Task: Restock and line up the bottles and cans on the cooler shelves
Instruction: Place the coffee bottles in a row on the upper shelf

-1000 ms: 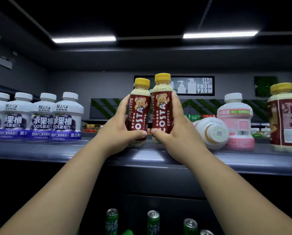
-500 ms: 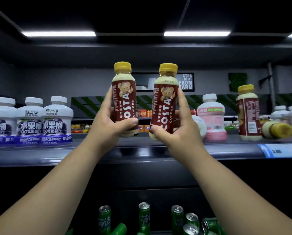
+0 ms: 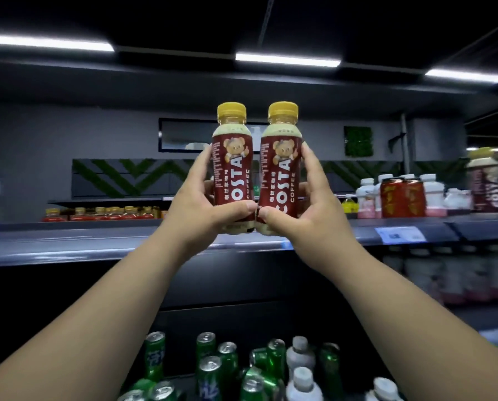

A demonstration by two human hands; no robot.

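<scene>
So, your left hand (image 3: pixel 201 209) grips the left Costa coffee bottle (image 3: pixel 232 157) and your right hand (image 3: pixel 302 212) grips the right Costa coffee bottle (image 3: pixel 281 160), fingers curled round each. Both are upright, yellow caps up, touching near their bases, held just above the shelf (image 3: pixel 97 241) front. Green cans (image 3: pixel 210 369) sit below that shelf.

three light strips (image 3: pixel 288 59) are glowing overhead, leaving the scene dim. glare is streaking along the front edge of the shelf (image 3: pixel 68 247). bottles (image 3: pixel 486 183) at its right end are blurring, and lines are bowing near the frame's edges.
</scene>
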